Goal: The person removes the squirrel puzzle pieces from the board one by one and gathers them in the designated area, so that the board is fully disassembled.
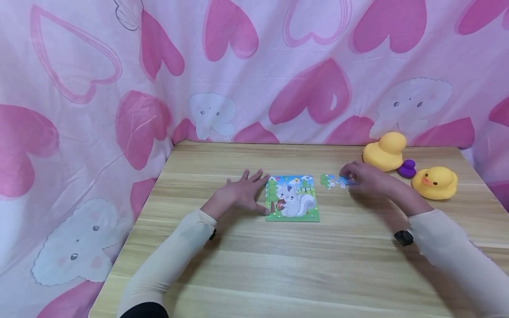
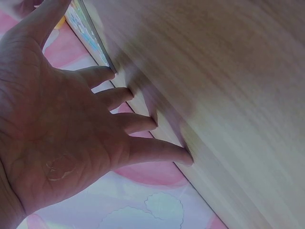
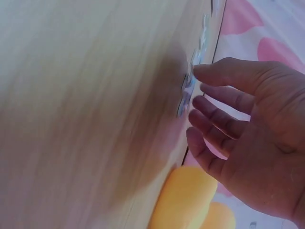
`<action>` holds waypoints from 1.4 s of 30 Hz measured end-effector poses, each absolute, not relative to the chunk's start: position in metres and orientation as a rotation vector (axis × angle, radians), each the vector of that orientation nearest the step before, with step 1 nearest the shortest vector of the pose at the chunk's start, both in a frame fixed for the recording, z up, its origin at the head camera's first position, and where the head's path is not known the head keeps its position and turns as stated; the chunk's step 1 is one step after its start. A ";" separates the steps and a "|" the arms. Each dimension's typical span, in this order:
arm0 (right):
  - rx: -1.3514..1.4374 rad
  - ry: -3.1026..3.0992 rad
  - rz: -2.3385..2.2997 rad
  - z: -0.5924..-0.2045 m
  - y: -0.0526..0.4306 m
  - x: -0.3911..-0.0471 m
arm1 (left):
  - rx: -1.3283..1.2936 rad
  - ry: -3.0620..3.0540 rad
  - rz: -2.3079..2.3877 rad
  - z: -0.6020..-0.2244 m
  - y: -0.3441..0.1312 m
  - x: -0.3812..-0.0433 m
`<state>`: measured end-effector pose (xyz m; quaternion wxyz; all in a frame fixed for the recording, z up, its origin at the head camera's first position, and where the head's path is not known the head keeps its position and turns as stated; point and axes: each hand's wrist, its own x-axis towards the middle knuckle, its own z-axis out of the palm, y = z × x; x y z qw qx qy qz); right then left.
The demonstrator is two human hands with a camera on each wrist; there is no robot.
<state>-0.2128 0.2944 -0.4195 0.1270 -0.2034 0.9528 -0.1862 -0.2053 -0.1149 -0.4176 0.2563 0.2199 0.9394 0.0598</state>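
A square puzzle board point(image 1: 292, 198) with a grey squirrel picture lies flat on the table. Spread wide, my left hand point(image 1: 246, 193) rests at its left edge, thumb near the lower left corner. In the left wrist view the palm of my left hand point(image 2: 66, 119) holds nothing. To the right of the board, loose puzzle pieces point(image 1: 328, 181) lie in a short row. At the right end of that row my right hand point(image 1: 363, 179) pinches a puzzle piece point(image 3: 187, 90) between thumb and index finger, close to the tabletop. The other fingers curve loosely; part of the piece is hidden.
Two yellow rubber ducks stand at the right, one at the back point(image 1: 383, 152) and one nearer point(image 1: 434, 183). A small purple duck point(image 1: 407, 169) sits between them. A pink heart-patterned curtain point(image 1: 246, 88) hangs behind the wooden table point(image 1: 278, 265) and along its left side.
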 end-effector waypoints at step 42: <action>-0.630 2.732 -0.534 -0.421 0.178 -0.222 | 0.591 2.551 0.159 -0.417 -0.114 -0.204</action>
